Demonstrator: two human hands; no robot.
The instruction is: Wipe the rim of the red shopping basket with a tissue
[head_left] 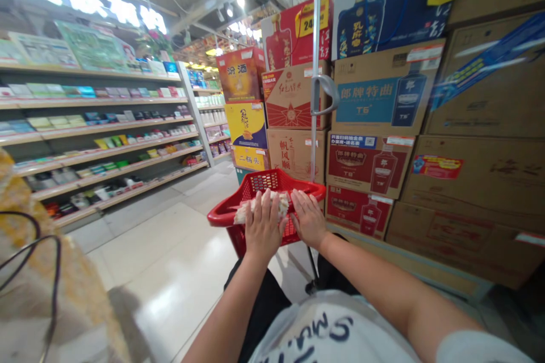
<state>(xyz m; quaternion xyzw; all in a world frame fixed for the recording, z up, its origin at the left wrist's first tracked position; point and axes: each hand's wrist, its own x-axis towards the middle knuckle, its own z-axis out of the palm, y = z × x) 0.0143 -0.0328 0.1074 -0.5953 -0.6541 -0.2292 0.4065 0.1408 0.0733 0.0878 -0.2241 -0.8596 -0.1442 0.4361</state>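
A red plastic shopping basket [276, 178] with perforated walls stands just in front of my legs. My left hand [264, 229] lies flat across its near side, fingers stretched out, on a pale crumpled bundle [242, 212] whose kind I cannot make out. Part of that bundle is hidden under the palm. My right hand [307, 218] rests beside it with extended fingers laid on the red rim. Neither hand is closed around anything. The inside of the basket is mostly covered by the hands and the bundle.
Stacked liquor cartons [370, 102] rise on the right, behind a metal post with a grey handle [323, 95]. Shelves [106, 125] of small packages line the left. Pale floor tiles [179, 261] lie between. A yellow-patterned covering [72, 278] with black cable is near left.
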